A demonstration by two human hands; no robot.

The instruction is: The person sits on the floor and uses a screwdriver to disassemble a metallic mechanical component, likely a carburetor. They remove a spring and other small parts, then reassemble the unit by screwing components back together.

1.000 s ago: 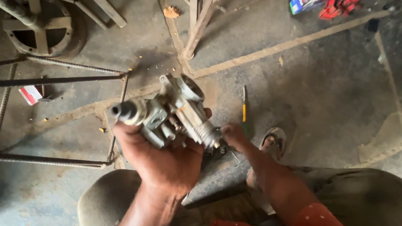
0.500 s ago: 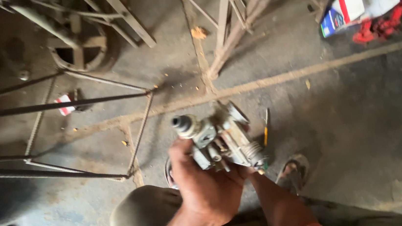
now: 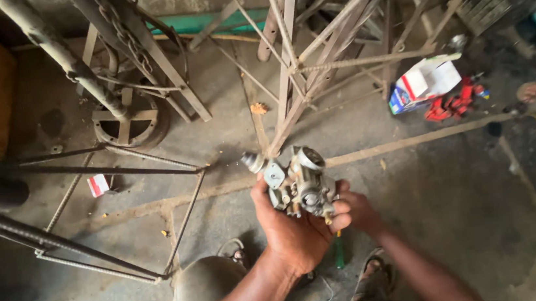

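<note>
Metal carburetor (image 3: 299,183) sits mid-frame over the floor (image 3: 456,204), left hand (image 3: 292,230) clamped under it, right hand (image 3: 356,211) pinching its right side (screwdriver (image 3: 338,250) lies below). Step looks like inspection; next move likely needs the tool picked up.

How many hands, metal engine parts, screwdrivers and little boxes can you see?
hands: 2, left hand and right hand
metal engine part: 1
green-handled screwdriver: 1
boxes: 2, small red-and-white box and open white box
Total: 6
</note>
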